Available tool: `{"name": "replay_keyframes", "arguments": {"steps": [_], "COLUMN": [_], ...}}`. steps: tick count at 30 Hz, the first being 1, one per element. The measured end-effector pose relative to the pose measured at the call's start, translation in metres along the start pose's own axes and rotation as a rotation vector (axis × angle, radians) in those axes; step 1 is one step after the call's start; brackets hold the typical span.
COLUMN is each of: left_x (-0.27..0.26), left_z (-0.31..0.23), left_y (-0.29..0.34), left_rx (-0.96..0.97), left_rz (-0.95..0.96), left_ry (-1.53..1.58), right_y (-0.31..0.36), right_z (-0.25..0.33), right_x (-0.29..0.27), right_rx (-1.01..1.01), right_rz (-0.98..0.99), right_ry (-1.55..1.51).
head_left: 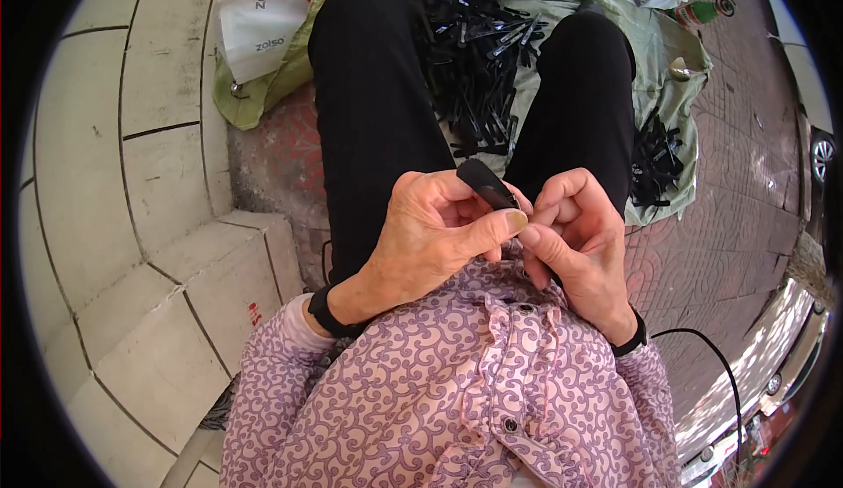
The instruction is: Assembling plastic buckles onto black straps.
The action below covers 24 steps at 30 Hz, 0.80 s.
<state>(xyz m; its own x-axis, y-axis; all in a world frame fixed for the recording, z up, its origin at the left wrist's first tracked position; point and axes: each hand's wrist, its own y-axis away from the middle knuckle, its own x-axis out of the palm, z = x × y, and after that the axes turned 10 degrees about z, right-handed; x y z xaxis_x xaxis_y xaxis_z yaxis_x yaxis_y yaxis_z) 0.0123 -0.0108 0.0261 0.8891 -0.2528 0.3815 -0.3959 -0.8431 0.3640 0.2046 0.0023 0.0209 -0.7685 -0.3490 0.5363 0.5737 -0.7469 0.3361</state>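
Over my lap, my left hand (pixel 439 224) is closed around a long flat black clip (pixel 481 182), its thumb pressed along it. The broad rounded end of the clip points up and away from me. At the near end of the clip, my right hand (pixel 575 242) has thumb and fingers pinched together, touching the left thumb tip. The fingers hide most of that end. Between my knees lies a large heap of similar narrow black clips (pixel 474 75), some with shiny parts. A smaller pile of black clips (pixel 657 159) lies beyond my right knee.
A pale green sheet (pixel 672 101) lies under the piles. At the far left are a white bag (pixel 263 36) and orange-red material. A green bottle (pixel 698 14) lies at the far right. Tiled steps (pixel 176 295) rise on my left; a dark cable (pixel 720 356) curves at my right.
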Motion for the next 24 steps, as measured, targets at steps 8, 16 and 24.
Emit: {"name": "replay_keyframes", "arguments": {"steps": [8,16,24], "left_x": [-0.002,0.008,0.009], "left_z": [0.017,0.009,0.015], "left_y": [-0.010,-0.013,-0.015], "left_rx": [-0.076,-0.060,0.307], "left_rz": [0.080,-0.077,-0.116], "left_ry": [0.253,-0.193,-0.628], "right_y": [-0.001,-0.004,-0.008], "right_z": [0.002,0.006,0.012], "right_x": [-0.001,0.000,-0.001], "right_rx": [0.031,-0.244,-0.118], "right_rz": [-0.005,-0.159,-0.087], "right_ry": [-0.128,0.363,-0.078]}}
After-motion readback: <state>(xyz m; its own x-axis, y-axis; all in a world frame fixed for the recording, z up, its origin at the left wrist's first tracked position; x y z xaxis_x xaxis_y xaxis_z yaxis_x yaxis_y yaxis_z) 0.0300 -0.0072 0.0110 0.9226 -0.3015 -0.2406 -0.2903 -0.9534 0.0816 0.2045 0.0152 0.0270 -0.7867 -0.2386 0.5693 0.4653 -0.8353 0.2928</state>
